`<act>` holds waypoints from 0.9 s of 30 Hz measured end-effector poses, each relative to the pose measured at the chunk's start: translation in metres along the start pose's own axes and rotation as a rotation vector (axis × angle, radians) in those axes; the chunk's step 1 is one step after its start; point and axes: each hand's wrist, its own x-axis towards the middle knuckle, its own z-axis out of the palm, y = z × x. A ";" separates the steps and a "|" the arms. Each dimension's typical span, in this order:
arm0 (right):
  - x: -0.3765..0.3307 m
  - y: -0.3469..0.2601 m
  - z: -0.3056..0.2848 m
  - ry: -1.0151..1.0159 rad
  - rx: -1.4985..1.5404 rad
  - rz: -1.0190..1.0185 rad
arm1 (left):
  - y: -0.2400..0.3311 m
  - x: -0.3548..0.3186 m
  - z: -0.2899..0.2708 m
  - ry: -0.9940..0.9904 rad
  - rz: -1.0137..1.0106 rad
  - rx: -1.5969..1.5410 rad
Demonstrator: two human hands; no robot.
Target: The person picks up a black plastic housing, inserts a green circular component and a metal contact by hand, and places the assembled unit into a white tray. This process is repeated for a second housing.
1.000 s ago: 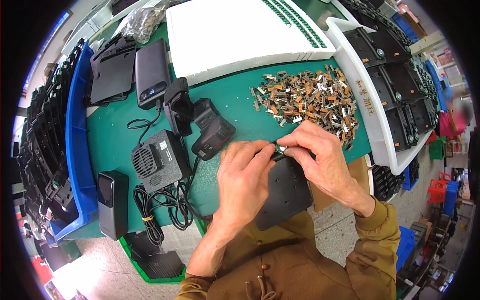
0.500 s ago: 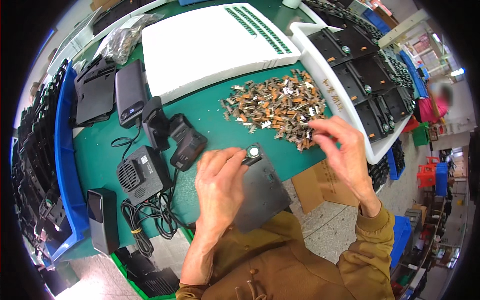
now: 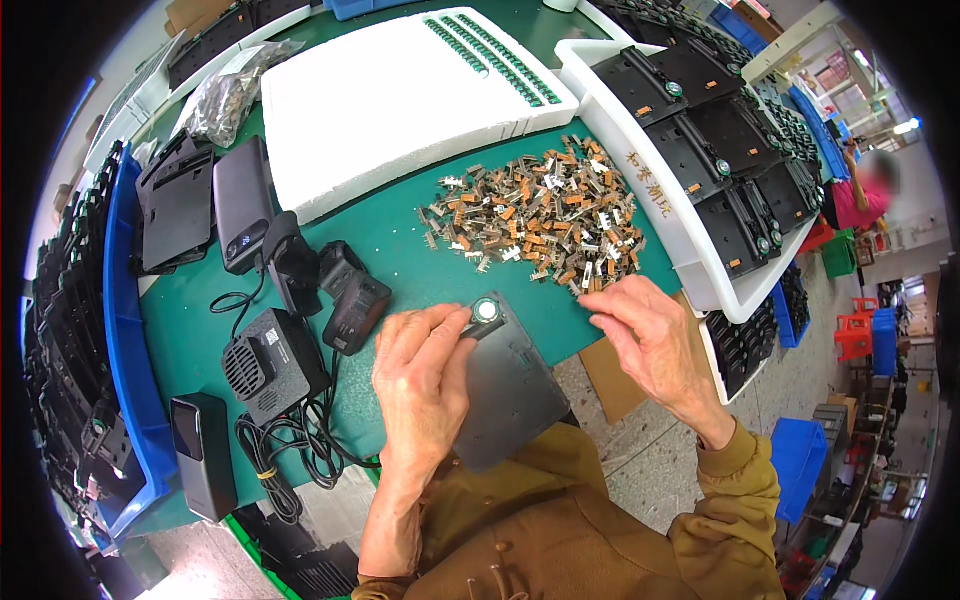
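My left hand is closed on a flat black plastic plate, gripping its upper left edge. Beside the fingertips, a round silver disc with a green rim sits at the plate's top corner. My right hand is bent with thumb and forefinger close together, just below the pile of small slide switches, orange, grey and white. Whatever those fingertips pinch is too small to make out. The plate lies between my two hands, over the table's front edge.
A white foam board with rows of green parts stands behind the pile. At right, a white tray holds several black plates. Left are a power bank, a black speaker-like box, coiled cables and a blue bin.
My right hand has moved left and down from the pile's edge toward the plate, its fingers closer together. My left hand keeps its grip on the plate. The whole view has shifted slightly.
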 end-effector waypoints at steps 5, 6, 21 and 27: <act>-0.004 0.002 -0.002 0.049 0.132 0.139 | 0.001 0.000 -0.002 -0.009 -0.007 0.008; -0.006 0.006 -0.004 0.056 0.136 0.206 | 0.000 0.000 -0.002 -0.007 -0.008 0.004; -0.005 -0.008 0.005 0.004 0.197 0.378 | 0.001 0.001 -0.001 -0.009 -0.004 0.000; -0.008 -0.010 0.001 -0.004 0.274 0.449 | 0.000 0.000 -0.002 -0.002 -0.002 0.001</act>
